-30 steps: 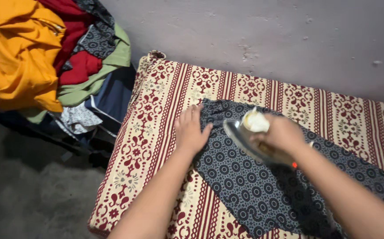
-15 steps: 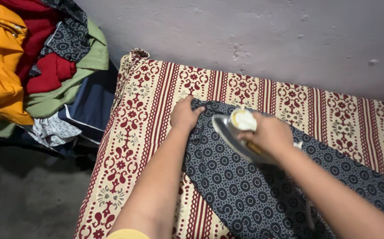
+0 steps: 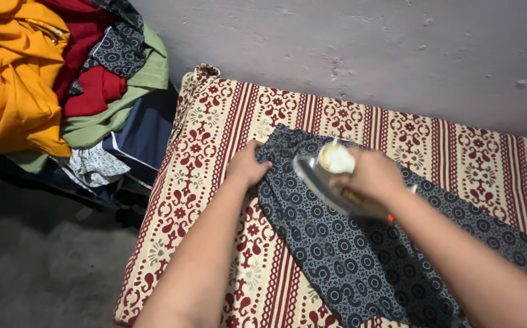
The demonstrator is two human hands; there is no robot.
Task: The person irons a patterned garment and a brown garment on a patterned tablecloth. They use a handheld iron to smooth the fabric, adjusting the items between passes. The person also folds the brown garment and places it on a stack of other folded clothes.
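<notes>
Two bare forearms show in the head view, both uncovered from elbow to wrist, with no sleeve, cuff or watch on the parts in sight. The left hand (image 3: 246, 165) has no ring or bracelet, and its fingers look short and rounded. The right hand (image 3: 370, 173) is blurred, so its fingers cannot be made out. The upper arms are cut off by the lower edge

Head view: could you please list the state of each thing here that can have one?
Dark patterned cloth: spread flat on the mat.
Iron: tilted, gripped by the right hand.
Left hand: pressing the cloth's edge.
Striped mat: laid flat against the wall.
Clothes pile: heaped, unfolded.
</notes>
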